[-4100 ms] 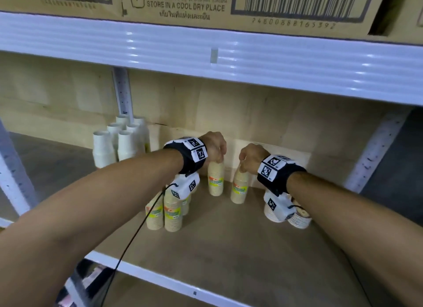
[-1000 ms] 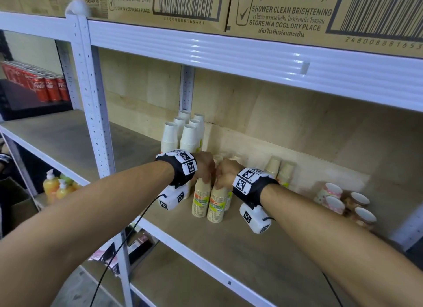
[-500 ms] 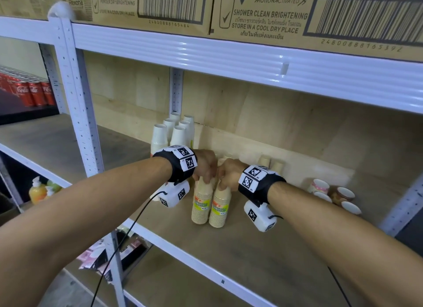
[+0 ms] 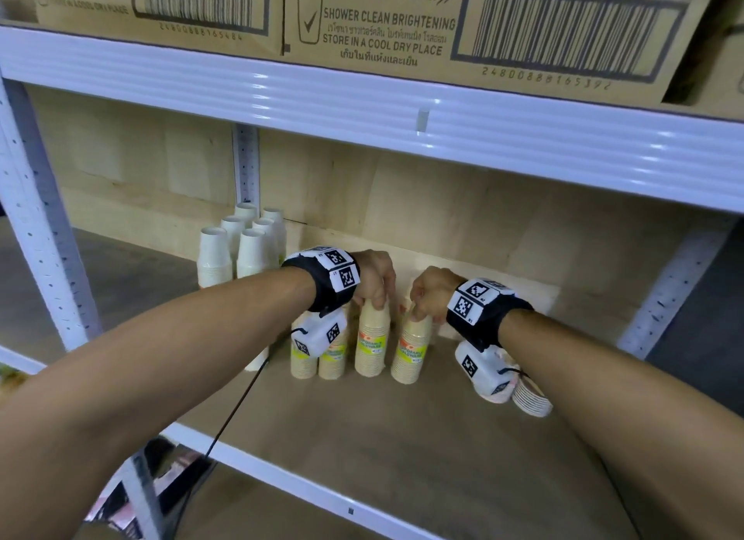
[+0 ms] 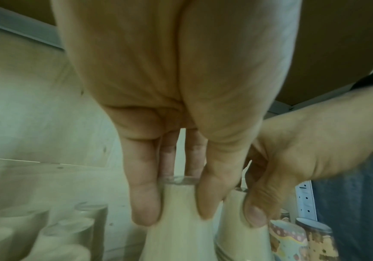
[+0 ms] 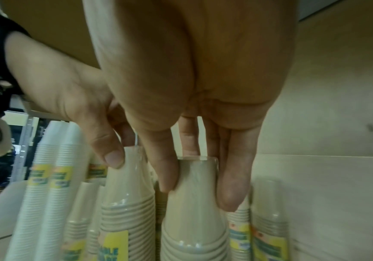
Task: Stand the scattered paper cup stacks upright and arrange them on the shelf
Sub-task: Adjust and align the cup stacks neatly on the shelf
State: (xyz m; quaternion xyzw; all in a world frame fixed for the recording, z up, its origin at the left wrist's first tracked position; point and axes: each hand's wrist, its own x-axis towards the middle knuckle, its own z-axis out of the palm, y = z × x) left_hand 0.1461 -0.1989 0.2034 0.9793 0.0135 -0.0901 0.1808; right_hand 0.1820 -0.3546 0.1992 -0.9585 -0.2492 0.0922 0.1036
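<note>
Wooden shelf [image 4: 402,431]: left hand [image 4: 372,275] and right hand [image 4: 430,294] fingers each pinch an upright tan cup stack [image 4: 372,344] top.

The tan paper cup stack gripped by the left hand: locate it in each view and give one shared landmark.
Head: tan paper cup stack, centre, upright under the left hand.
Left wrist: bottom centre, pinched between the fingers.
Right wrist: lower left of centre, under the left hand's thumb.
Shared landmark: the neighbouring tan stack held by the right hand, immediately right of it.
</note>
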